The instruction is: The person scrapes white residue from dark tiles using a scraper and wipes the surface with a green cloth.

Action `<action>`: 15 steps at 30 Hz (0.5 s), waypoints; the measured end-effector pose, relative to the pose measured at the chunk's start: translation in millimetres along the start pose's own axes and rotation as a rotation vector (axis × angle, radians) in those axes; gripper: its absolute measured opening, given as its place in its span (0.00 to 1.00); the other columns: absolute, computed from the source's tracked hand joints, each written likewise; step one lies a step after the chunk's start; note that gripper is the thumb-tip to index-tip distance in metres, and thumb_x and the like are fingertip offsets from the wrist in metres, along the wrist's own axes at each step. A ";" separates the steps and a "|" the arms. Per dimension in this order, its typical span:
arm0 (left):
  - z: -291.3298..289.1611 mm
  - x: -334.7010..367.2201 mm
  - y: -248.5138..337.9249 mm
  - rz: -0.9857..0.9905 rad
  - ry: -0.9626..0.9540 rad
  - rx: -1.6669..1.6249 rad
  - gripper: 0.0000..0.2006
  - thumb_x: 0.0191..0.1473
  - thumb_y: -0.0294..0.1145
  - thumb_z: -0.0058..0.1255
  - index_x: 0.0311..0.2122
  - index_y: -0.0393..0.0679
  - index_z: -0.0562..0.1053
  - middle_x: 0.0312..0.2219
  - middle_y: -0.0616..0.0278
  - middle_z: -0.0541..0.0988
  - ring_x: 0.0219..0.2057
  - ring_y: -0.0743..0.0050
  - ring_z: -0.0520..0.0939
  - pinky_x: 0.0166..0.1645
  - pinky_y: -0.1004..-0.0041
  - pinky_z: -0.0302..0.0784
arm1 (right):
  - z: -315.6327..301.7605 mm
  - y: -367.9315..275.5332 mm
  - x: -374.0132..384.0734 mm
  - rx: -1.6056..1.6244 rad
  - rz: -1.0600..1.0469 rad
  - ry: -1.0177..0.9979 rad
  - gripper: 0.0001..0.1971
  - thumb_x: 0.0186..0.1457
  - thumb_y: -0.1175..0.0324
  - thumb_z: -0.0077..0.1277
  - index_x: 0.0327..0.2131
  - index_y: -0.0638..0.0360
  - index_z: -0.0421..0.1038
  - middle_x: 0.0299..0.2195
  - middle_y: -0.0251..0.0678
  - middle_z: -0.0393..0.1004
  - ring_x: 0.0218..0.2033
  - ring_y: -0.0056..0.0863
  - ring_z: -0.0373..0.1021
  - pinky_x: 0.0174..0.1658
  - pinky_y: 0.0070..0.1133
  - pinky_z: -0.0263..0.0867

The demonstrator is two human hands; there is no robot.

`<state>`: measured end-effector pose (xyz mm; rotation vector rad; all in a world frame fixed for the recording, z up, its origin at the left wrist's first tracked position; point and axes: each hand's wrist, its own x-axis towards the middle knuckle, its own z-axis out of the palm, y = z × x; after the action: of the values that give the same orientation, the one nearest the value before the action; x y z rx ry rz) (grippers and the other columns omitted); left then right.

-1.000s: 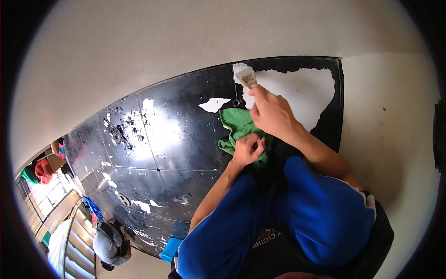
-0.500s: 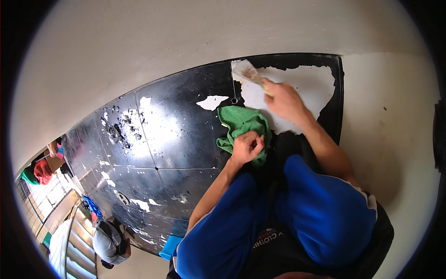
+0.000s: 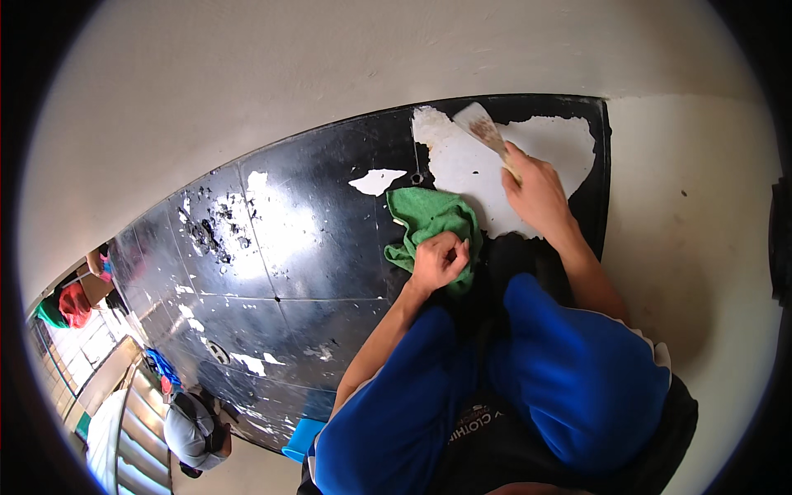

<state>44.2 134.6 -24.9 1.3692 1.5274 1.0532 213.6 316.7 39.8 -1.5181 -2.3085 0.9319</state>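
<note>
My right hand is wrapped round the pale handle of a putty knife, whose broad metal blade is smeared reddish brown. The blade is over the upper edge of a large white patch, where the black surface coating is gone. Ragged black coating borders this patch. Left of centre, my left hand is closed on a crumpled green cloth lying on the black floor. Its fingers are curled in, and part of the cloth under them is hidden.
Pale walls bound the floor at the top and right. A light blue container is beside my left leg. Another person is at the lower left near a white railing. Smaller white patches and black flakes mark the floor.
My right hand and the putty knife have moved right, drawing the blade away from the white patch's left corner. The left hand and green cloth have stayed put.
</note>
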 end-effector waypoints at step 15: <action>9.6 -44.6 20.2 -0.012 -0.151 0.775 0.39 0.44 0.56 0.67 0.63 0.67 0.67 0.66 0.42 0.52 0.65 0.30 0.53 0.63 0.34 0.50 | 22.0 -42.5 -11.6 0.382 -0.178 -0.209 0.23 0.56 0.70 0.56 0.54 0.69 0.69 0.38 0.55 0.79 0.36 0.52 0.77 0.40 0.35 0.72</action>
<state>63.4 92.2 -7.2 1.8870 1.9105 0.3170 176.0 286.9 50.7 -1.0885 -2.1849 1.4371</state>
